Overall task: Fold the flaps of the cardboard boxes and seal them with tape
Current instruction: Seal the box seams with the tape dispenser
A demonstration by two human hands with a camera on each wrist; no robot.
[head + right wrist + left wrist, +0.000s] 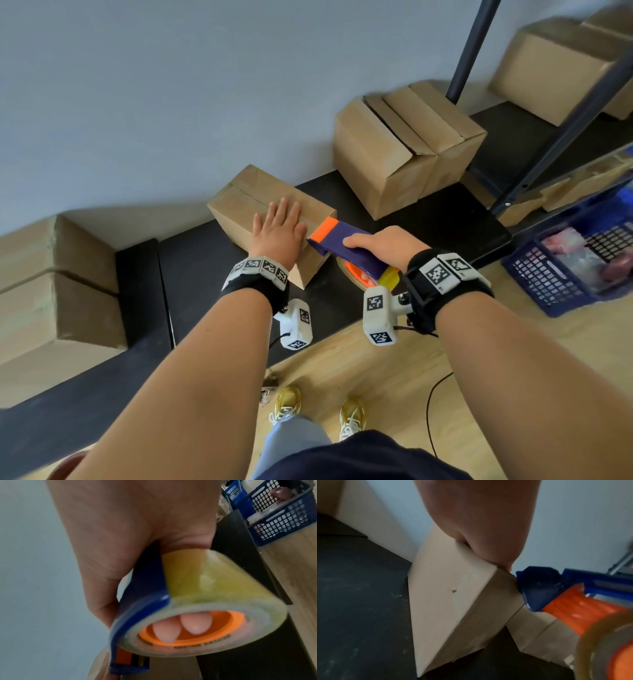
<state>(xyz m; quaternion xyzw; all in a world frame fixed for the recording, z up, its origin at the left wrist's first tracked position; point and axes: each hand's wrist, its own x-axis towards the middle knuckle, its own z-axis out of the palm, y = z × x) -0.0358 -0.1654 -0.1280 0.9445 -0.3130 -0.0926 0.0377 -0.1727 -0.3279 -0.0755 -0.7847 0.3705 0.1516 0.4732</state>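
Note:
A small closed cardboard box (239, 200) lies on the black platform (202, 270) by the wall. My left hand (279, 228) rests flat on its top with fingers straight; in the left wrist view the palm (481, 524) presses the box (447, 601) at its upper edge. My right hand (387, 245) grips a blue and orange tape dispenser (342, 240) whose front end touches the box's near right corner. In the right wrist view two fingertips (195, 624) show inside the orange core of the clear tape roll (214, 582), held by my right hand (130, 534).
A larger cardboard box (387, 161) with loosely folded flaps stands behind on the right. More boxes (51, 291) sit at the left, and others (555, 68) on a black metal shelf rack. A blue plastic crate (568, 267) sits on the wooden floor at right. A black cable (430, 404) lies near my feet.

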